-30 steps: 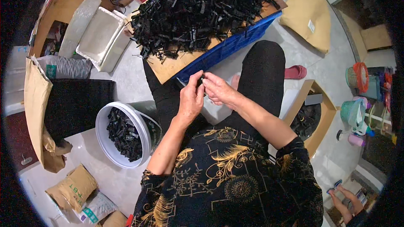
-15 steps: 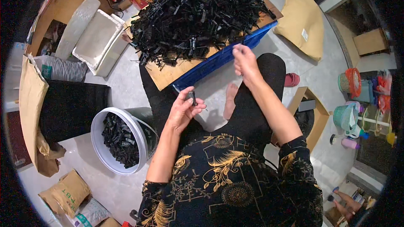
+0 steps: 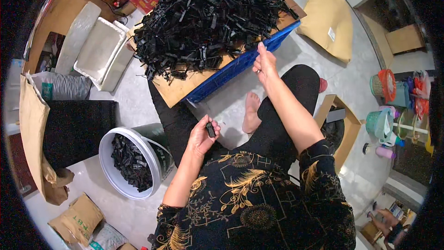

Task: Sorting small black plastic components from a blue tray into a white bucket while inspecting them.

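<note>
My left hand (image 3: pixel 200 140) is closed around a small black plastic part (image 3: pixel 211 130), held low in front of my body above my left leg. Farther forward, my right hand (image 3: pixel 266 66) is a closed fist with the thumb pointing up, beside the blue crate (image 3: pixel 222 75). Whatever it may hold is hidden by the fingers. A large heap of black plastic parts (image 3: pixel 208 23) covers most of a wooden board (image 3: pixel 172 93) resting on the crate. On my left a white bucket (image 3: pixel 104 163) is partly filled with similar black parts (image 3: pixel 132 162).
White foam boxes (image 3: pixel 92 55) stand at the far left. Below them are a black block-shaped thing (image 3: pixel 78 127) and brown paper sacks (image 3: pixel 78 217). A tan sack (image 3: pixel 326 18) lies at the far right, and an open cardboard box (image 3: pixel 349 134) sits beside my right leg.
My left hand has come down slightly, and its fingers have curled in around the black part. My right hand has turned thumb-up at the crate's edge. The view has shifted a little.
</note>
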The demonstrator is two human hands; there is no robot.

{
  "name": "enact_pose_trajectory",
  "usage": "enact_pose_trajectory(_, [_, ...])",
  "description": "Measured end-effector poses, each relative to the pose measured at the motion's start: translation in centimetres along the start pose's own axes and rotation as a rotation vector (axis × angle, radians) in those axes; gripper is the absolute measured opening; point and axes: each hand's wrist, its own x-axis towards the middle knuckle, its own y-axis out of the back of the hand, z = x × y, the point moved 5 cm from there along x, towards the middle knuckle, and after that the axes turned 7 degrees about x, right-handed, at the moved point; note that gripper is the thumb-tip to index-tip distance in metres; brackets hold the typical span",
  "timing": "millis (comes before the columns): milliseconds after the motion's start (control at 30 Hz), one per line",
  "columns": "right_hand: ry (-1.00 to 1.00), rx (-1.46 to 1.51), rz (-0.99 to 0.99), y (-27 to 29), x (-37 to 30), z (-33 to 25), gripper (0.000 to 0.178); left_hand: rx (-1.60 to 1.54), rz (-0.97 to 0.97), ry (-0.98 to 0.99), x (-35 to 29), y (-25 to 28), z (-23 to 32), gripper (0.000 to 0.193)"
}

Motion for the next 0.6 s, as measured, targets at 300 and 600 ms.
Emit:
enact_pose_trajectory(300, [-0.045, -0.108, 0.093, -0.7, 1.0, -0.6, 0.031, 0.111, 0.064, -0.003, -0.3, -1.5, -0.4, 0.012])
enact_pose_trajectory(600, [0.001, 0.032, 0.071, -1.4, -0.5, -1.0, 0.025, 0.094, 0.044, -0.029, -0.3, -1.4, -0.3, 0.007])
